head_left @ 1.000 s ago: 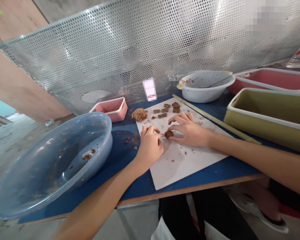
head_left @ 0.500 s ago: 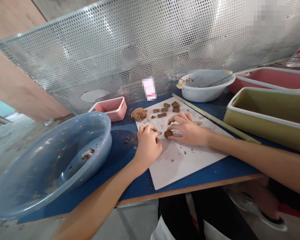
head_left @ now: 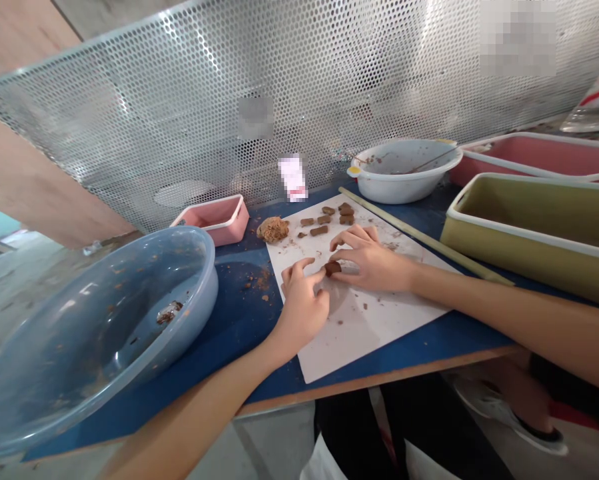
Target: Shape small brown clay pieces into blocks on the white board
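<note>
A small dark brown lump of clay (head_left: 333, 268) sits on a white board (head_left: 359, 340), pinched between the thumb and fingers of my right hand (head_left: 374, 261). From the left, my left hand (head_left: 302, 303) reaches in with its index fingertip at the lump's near side; its fingers are apart and grip nothing. Beyond the hands lie several short clay pieces (head_left: 319, 231) on the board. A rough, crumbly lighter brown lump (head_left: 273, 229) rests at the board's far left corner. Crumbs are scattered over the board.
A large blue basin (head_left: 189, 327) stands at the left, with a small pink tub (head_left: 229, 230) behind it. A pale green stick (head_left: 424, 237) lies along the board's right side. Beyond are a white basin (head_left: 404, 189), an olive trough (head_left: 529, 240) and a perforated metal screen (head_left: 179, 120).
My left index fingertip has shifted right, up to the clay lump. The lump looks slightly turned or reshaped in my right hand. The whole view has drifted slightly.
</note>
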Demonstrator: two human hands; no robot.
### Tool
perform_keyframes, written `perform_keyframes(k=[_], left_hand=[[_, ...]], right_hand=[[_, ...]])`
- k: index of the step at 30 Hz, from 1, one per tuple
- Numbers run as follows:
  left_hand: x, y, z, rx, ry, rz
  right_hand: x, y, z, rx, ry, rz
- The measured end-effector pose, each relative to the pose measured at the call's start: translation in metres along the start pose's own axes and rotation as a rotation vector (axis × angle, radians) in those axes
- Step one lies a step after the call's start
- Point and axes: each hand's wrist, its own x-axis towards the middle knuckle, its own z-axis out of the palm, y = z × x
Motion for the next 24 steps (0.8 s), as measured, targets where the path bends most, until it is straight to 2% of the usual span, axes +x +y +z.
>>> perform_keyframes(k=[4,9,14,17,24], left_hand=[[0.004,-0.002,0.000,-0.039,-0.013,-0.042],[0.002,-0.002,0.000,0.004,0.017,-0.004],[-0.006,0.008,-0.006,0.214,0.096,0.151],[-0.011,0.016,-0.011,0.365,0.080,0.240],[-0.012,0.017,-0.013,0.531,0.057,0.304]], right_hand=[[0.000,0.000,0.000,0.012,-0.006,0.002],[0.001,-0.001,-0.002,0.014,-0.005,0.004],[0.001,-0.002,-0.002,0.011,-0.001,0.007],[0.001,-0.001,-0.001,0.009,0.000,0.009],[0.000,-0.001,-0.001,-0.006,-0.001,-0.005]])
